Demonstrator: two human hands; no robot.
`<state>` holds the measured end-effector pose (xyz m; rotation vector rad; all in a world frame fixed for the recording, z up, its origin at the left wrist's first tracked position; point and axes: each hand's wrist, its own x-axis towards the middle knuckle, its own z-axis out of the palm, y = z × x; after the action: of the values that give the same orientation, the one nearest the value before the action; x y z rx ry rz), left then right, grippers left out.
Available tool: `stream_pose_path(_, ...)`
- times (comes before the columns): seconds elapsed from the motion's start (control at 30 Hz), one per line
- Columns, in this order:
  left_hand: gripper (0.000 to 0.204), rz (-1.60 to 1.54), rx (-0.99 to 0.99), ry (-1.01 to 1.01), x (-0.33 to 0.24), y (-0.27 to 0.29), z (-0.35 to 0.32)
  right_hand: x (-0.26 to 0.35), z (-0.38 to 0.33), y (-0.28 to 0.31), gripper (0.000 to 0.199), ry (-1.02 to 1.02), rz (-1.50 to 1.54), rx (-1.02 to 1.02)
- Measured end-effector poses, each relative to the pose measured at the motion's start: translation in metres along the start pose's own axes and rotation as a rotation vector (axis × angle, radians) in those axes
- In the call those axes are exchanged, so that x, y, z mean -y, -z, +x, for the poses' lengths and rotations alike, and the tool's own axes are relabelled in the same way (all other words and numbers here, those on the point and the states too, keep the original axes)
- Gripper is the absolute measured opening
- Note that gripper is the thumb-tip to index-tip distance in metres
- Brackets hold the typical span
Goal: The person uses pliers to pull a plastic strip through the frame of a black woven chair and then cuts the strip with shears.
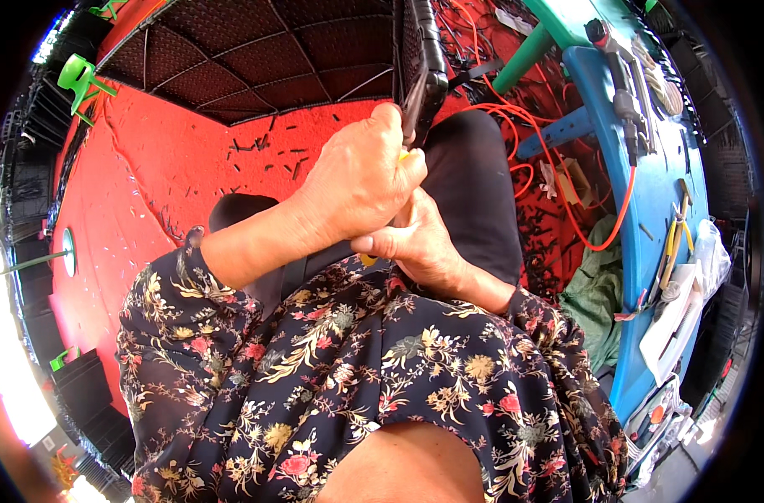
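While both hands clench, left hand gripping pliers, right hand yellow handle.

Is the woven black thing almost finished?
Mostly woven: the big black woven panel looks filled in, with cut bits on the red floor. Now both hands, left and right, work at its corner edge with a yellow-handled tool. What remains elsewhere is hidden.

It looked like a small craft workshop for wicker weaving: a red floor was littered with dark cut strip ends, a large dark woven panel lay on it, and a blue counter carried pliers, an air tool and an orange hose
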<state>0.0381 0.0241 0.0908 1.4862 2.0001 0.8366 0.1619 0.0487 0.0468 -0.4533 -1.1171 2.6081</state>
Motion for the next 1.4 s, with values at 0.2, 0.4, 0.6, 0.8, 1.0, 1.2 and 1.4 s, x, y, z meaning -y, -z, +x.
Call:
stream_pose_path(0.2, 0.022, -0.165, 0.051, 0.045, 0.0, 0.003, 0.002, -0.003, -0.003, 0.005, 0.065, 0.047, 0.166, 0.093)
stream_pose_path(0.4, 0.022, -0.208, 0.041, 0.066, -0.006, -0.002, -0.003, -0.002, 0.001, 0.02, 0.057, -0.056, 0.327, 0.276)
stream_pose_path(0.6, 0.022, -0.242, 0.042, 0.062, -0.007, -0.001, -0.006, -0.004, 0.001, 0.028, 0.062, -0.115, 0.322, 0.287)
stream_pose_path(0.8, 0.026, -0.408, 0.114, 0.086, -0.007, -0.004, -0.005, -0.016, 0.011, 0.038, 0.068, -0.097, 0.582, 0.625)
stream_pose_path(1.0, 0.027, -0.582, 0.137, 0.147, -0.011, -0.005, -0.006, -0.025, 0.018, 0.038, 0.067, -0.153, 0.748, 0.748)
stream_pose_path(1.2, 0.021, -0.678, 0.227, 0.149, -0.017, 0.001, -0.006, -0.026, 0.019, 0.026, 0.065, -0.079, 1.099, 0.842)
stream_pose_path(1.4, 0.022, -0.75, 0.241, 0.209, -0.019, 0.001, -0.01, -0.031, 0.016, 0.023, 0.058, -0.278, 1.07, 0.938)
